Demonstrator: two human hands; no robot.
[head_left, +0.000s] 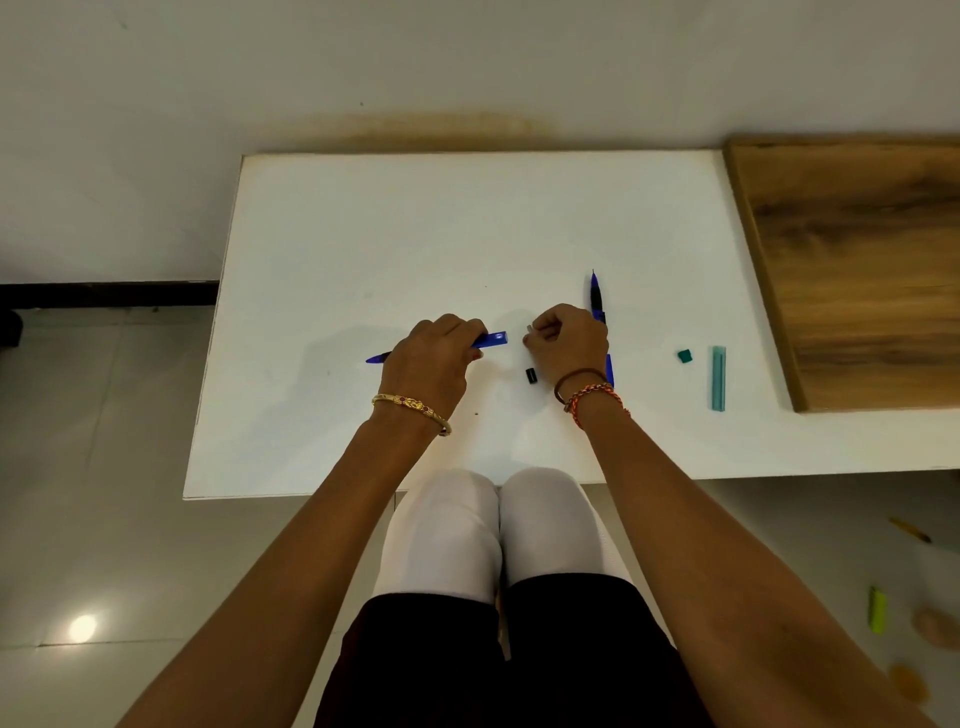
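Both hands work at the middle of the white table (363, 234), well back from every edge. Its far half lies open, and a wooden board (857, 260) bounds the right side. Left hand (434, 356) grips a blue pencil (491, 340) held level, tip pointing left, blunt end facing right. Right hand (569, 343), fingers curled, pinches a small pale piece (529, 328) just beside that end. Second blue pencil (596, 293) lies partly hidden by the right hand. Black cap (530, 375) sits near the right wrist. Green cap (684, 355) and teal case (718, 378) lie apart, rightward.
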